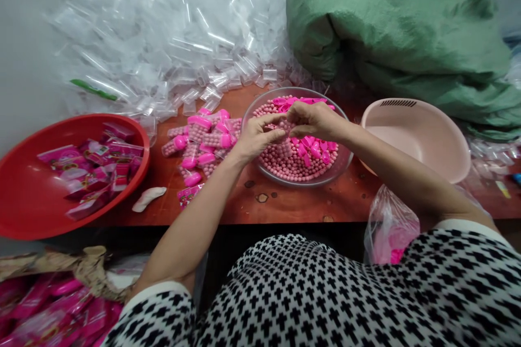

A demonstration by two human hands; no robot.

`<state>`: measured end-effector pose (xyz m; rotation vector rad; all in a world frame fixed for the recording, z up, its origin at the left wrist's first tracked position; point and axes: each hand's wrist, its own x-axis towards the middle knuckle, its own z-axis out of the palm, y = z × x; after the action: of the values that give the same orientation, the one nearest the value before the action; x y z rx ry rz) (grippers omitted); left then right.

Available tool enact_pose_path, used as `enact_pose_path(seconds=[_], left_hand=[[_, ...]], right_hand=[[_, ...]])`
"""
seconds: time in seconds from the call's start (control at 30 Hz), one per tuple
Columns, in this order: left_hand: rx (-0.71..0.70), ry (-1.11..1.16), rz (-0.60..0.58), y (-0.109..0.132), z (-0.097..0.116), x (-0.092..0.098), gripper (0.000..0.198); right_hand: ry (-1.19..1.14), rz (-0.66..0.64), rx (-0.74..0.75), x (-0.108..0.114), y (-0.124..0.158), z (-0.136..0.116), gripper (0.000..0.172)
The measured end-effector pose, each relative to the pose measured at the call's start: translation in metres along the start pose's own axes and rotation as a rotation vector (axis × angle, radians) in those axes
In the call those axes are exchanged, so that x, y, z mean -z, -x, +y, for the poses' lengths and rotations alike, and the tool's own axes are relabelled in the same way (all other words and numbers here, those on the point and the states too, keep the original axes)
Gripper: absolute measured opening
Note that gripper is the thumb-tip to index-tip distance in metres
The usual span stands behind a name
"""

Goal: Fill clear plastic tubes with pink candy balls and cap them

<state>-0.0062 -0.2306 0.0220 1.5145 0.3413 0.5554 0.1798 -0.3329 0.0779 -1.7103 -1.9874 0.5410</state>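
The left hand point(258, 138) and right hand point(313, 122) pinch narrowly over a glass bowl point(297, 88) of pink balls point(293, 168). They hold perhaps a clear tube point(285, 129).

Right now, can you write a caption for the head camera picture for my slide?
Left hand and right hand meet above a glass bowl of pink balls.

A green woven sack point(399, 27) slumps beside a heap of clear plastic tubes point(163, 27). A pale pink basin point(411, 138) sits on the reddish wooden table point(285, 206), and a red basin point(24, 195) holds pink packets point(89, 168).
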Motion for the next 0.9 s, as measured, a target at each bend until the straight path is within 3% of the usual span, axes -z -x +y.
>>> enact_pose_path(seconds=[0.17,0.33,0.57,0.67,0.77,0.9], left_hand=[[-0.010,-0.028,0.000,-0.004,-0.008,-0.002,0.059],[-0.030,-0.059,0.079,-0.003,-0.008,-0.006,0.048],[-0.108,-0.280,0.076,0.002,-0.004,-0.014,0.028],[-0.078,-0.176,0.101,0.002,-0.006,-0.014,0.032],[-0.006,0.031,0.047,0.001,-0.005,-0.016,0.035],[0.074,0.283,0.001,0.002,0.001,-0.018,0.045]], right_hand=[[-0.145,-0.026,-0.066,-0.002,0.007,0.005,0.025],[0.028,-0.063,-0.032,-0.003,0.008,0.009,0.014],[0.167,-0.156,-0.015,0.014,0.027,0.004,0.023],[0.230,-0.211,-0.166,0.016,0.043,0.011,0.032],[0.417,-0.069,-0.317,0.000,0.049,0.023,0.030],[0.569,0.039,-0.347,-0.035,0.044,0.031,0.015]])
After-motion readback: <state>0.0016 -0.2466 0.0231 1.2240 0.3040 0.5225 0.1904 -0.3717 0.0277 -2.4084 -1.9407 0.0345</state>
